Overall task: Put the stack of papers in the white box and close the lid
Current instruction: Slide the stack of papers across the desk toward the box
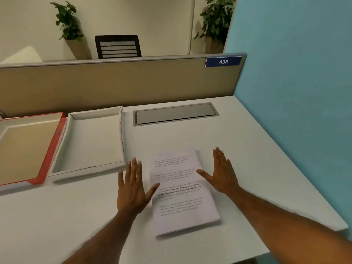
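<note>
A stack of printed papers [182, 195] lies flat on the white desk, slightly turned. My left hand [133, 187] is spread open just left of the stack, its thumb reaching over the stack's left edge. My right hand [222, 174] is spread open at the stack's upper right edge, thumb over the paper. Neither hand grips anything. The white box [91, 141] lies open and empty to the left of the papers. A lid with a red rim [28, 147], inside facing up, lies flat beside the box on its left.
A grey cable hatch [175, 113] is set into the desk behind the papers. A beige partition [114, 82] runs along the back and a blue wall [295, 92] on the right. The desk's right edge runs diagonally near my right forearm.
</note>
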Demonstrator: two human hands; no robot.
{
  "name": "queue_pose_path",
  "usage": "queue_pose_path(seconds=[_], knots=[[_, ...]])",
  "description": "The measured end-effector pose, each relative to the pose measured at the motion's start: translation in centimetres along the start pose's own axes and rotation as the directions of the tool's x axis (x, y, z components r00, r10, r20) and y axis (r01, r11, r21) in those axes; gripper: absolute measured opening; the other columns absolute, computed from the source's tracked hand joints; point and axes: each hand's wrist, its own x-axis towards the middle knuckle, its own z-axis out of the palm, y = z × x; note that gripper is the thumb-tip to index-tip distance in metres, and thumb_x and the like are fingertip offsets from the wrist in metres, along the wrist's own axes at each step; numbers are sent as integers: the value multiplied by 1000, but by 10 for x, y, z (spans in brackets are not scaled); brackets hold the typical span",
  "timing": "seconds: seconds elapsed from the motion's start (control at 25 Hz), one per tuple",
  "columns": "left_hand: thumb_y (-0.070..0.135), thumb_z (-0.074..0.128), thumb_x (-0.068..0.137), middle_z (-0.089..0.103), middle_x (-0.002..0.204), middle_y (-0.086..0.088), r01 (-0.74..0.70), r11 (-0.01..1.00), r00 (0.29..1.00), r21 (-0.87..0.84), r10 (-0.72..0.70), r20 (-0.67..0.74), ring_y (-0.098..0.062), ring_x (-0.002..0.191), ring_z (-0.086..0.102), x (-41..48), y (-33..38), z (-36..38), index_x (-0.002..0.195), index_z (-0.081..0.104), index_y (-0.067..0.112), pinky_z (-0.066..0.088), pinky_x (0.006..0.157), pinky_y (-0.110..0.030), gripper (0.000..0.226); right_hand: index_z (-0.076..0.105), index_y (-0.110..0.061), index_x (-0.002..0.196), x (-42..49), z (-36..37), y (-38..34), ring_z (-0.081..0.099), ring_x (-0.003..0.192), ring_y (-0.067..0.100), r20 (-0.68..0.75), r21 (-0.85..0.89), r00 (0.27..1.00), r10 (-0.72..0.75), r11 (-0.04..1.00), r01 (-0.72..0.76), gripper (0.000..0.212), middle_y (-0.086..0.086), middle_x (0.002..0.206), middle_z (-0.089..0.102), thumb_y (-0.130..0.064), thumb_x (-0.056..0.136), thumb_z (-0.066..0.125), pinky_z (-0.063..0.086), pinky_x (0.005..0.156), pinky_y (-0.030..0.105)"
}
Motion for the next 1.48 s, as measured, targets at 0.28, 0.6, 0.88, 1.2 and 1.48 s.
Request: queue_pose_path(seconds=[0.28,0.6,0.88,1.2,1.48], knots=[[86,1,76,-14,164,-1,31,996,961,-86,-6,278,-17,150,-14,-14,8,22,146,-25,18,-5,123,-45,101,7,-11,158,-13,21,-20,22,150,32,157,139,980,125,979,-147,108,15,163,21,-74,81,52,23,122,46],[75,9,84,-9,165,-1,33,988,934,-149,22,356,-18,152,-7,-15,15,26,152,-17,18,-6,123,-44,93,23,-5,152,0,19,-35,38,142,32,230,318,944,236,899,-302,104,16,154,37,-60,78,70,36,114,44],[75,2,84,-15,164,0,11,997,923,-72,18,383,-20,150,-15,-14,15,33,144,-29,18,-11,121,-45,89,39,-1,140,10,25,-51,50,131,35,218,356,892,396,819,-451,92,17,142,50,-50,73,79,46,107,47],[73,6,86,-19,163,-2,17,999,912,-47,4,410,-22,150,-18,-13,18,31,144,-29,14,-11,121,-47,90,62,6,118,28,9,-47,68,105,37,468,565,771,432,524,-637,65,21,119,68,-27,68,88,57,93,48],[76,1,83,-18,163,-1,19,1000,914,-22,-8,406,-22,150,-16,-12,17,35,150,-23,17,-11,120,-47,93,63,4,122,35,10,-52,66,111,37,538,570,746,392,483,-665,63,21,124,67,-24,71,86,54,98,49]])
